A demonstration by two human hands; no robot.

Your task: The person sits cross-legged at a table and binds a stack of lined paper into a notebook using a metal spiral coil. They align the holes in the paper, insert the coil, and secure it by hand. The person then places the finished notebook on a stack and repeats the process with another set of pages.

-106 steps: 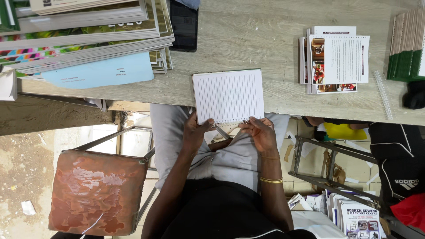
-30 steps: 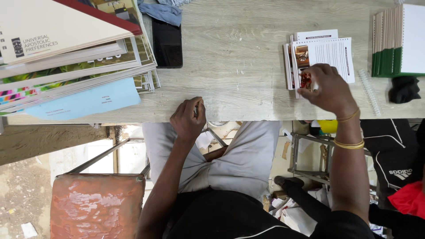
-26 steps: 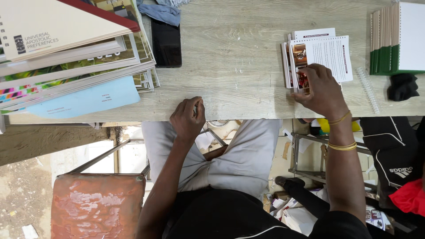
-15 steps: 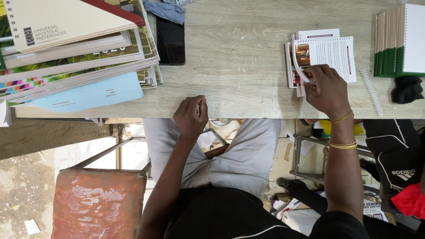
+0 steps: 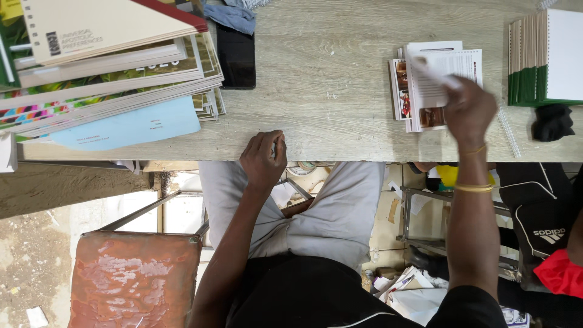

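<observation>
My right hand [image 5: 467,109] is on a small stack of printed booklets [image 5: 434,64] at the right of the wooden table [image 5: 328,79]. Its fingers pinch the top white lined sheet [image 5: 446,68], which lifts off the stack and looks blurred. My left hand [image 5: 264,159] rests at the table's near edge with its fingers curled in; I see nothing clearly held in it. Two gold bangles sit on my right wrist.
A tall pile of spiral-bound books and a light blue sheet [image 5: 103,73] fills the left. A dark phone [image 5: 237,58] lies beside it. Green-backed pads [image 5: 543,58], a white plastic comb spine [image 5: 507,130] and a black cloth [image 5: 551,121] sit right. A rusty stool [image 5: 133,279] stands below.
The white lined booklet both hands held at the table edge is gone from them. My right hand reached to the booklet stack and now lifts its top sheet. My left hand stayed put.
</observation>
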